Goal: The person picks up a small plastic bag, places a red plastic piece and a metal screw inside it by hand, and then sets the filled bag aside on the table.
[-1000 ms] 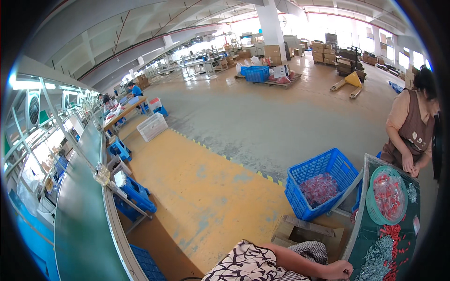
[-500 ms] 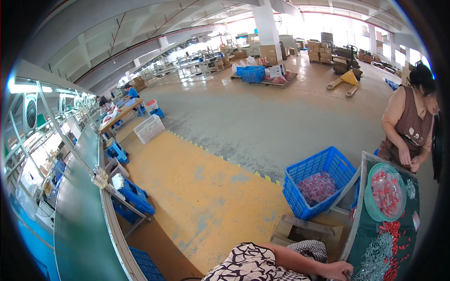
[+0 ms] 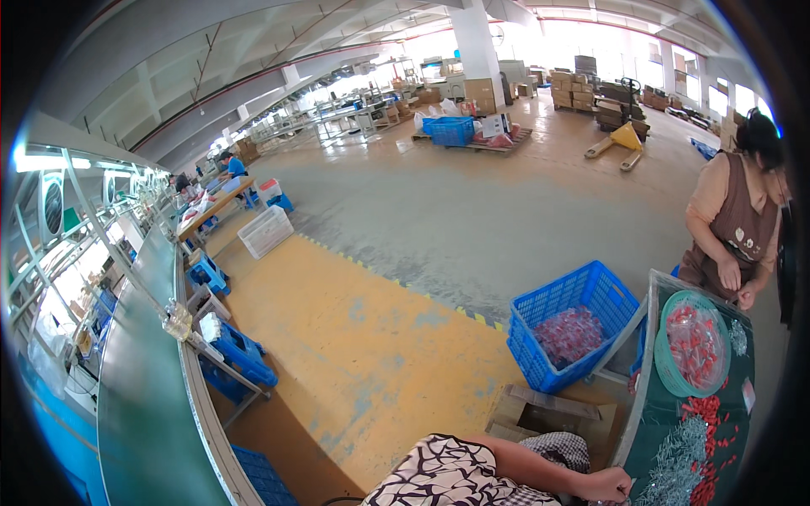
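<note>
My left hand (image 3: 609, 484) comes in from the bottom, at the near edge of the green-topped table (image 3: 656, 409). Its fingers are curled together; what they hold, if anything, is too small to make out. Right beside it lies a heap of thin clear pieces (image 3: 675, 460), with small red parts (image 3: 707, 413) strewn along the heap's far side. Farther up the table stands a round green basket (image 3: 664, 363) holding a clear bag of red and clear pieces (image 3: 697, 346). My right hand is out of the picture.
A blue crate (image 3: 540, 358) of red and clear pieces stands left of the table, above an open cardboard box (image 3: 506, 413). A co-worker (image 3: 734, 211) is at the table's far side, hands together. A green conveyor (image 3: 143, 405) runs along the left, beside blue stools (image 3: 245, 350).
The view has shifted very slightly. My left hand stays at the table edge, fingers still closed, a little to the left of where it was.
</note>
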Tool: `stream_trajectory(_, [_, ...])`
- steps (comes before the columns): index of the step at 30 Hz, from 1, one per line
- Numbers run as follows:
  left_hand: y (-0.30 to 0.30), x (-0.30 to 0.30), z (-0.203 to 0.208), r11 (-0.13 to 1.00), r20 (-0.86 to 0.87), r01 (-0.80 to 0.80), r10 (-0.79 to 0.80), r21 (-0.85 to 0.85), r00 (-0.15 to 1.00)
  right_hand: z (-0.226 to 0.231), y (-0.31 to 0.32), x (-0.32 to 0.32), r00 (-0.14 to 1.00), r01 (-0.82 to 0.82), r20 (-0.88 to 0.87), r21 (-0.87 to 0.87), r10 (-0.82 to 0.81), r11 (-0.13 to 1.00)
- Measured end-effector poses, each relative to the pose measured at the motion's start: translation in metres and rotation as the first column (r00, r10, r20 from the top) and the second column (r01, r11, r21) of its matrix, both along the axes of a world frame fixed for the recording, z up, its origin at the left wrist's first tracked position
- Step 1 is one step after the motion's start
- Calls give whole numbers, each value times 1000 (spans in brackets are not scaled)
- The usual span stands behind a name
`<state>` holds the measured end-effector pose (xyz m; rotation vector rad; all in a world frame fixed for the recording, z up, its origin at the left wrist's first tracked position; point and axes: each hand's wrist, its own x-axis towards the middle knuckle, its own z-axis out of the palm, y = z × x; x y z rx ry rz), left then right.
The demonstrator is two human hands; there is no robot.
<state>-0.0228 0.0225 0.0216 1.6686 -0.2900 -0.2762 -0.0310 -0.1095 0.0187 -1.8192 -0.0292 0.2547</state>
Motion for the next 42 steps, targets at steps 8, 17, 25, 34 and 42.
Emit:
stream_trajectory(8, [-30,4,-27,973,-32,30,-39,-231,999,-28,-9,12,997,78,8,192,-81,978])
stream_trajectory(17, [-17,-3,-4,995,-20,93,-93,-40,995,14,-40,-62,864,501,-301,437,-404,747])
stream_trajectory(25, [-51,-4,-5,950,-167,311,-310,-22,936,25,-65,-97,753,658,-233,265,-615,705])
stream_trajectory(34, [-125,-24,-2,961,260,276,-269,13,927,14,-107,-134,559,815,243,16,-793,580])
stream_trajectory(42, [-152,-34,-8,903,148,394,-419,173,896,9,-125,-133,555,813,429,-97,-712,575])
